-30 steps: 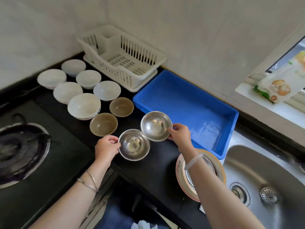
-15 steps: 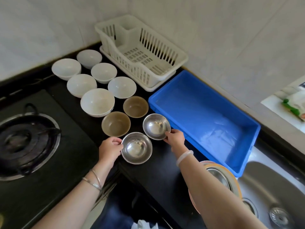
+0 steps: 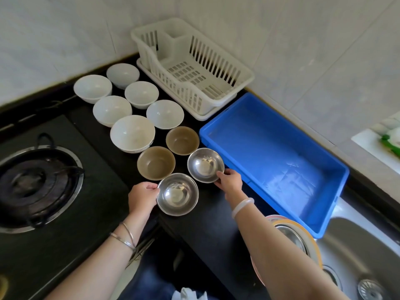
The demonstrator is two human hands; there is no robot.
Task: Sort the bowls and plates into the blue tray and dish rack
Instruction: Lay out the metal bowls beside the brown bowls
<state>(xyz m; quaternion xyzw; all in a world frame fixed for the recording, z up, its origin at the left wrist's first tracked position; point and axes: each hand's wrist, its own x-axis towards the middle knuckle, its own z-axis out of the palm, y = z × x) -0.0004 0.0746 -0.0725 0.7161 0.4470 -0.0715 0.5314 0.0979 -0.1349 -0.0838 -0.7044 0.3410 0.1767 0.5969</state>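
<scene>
Two steel bowls sit on the black counter. My left hand [image 3: 143, 197] grips the rim of the nearer steel bowl [image 3: 177, 194]. My right hand [image 3: 229, 181] pinches the rim of the farther steel bowl [image 3: 205, 165], which stands just left of the blue tray [image 3: 272, 156]. The tray holds nothing. Behind it the white dish rack [image 3: 190, 68] is also bare. Two brown bowls [image 3: 156, 163] [image 3: 182, 140] and several white bowls [image 3: 132, 133] stand in rows behind the steel bowls. A stack of plates [image 3: 303, 237] lies under my right forearm.
A gas burner [image 3: 32, 182] fills the left of the counter. A steel sink [image 3: 365, 260] lies at the lower right beside the plates. The tiled wall runs behind the rack and tray. A packet [image 3: 389, 141] rests on the sill at the right.
My right hand has lowered the farther steel bowl from tilted in the air onto the counter. The view has swung left. My left hand keeps its hold on the nearer bowl.
</scene>
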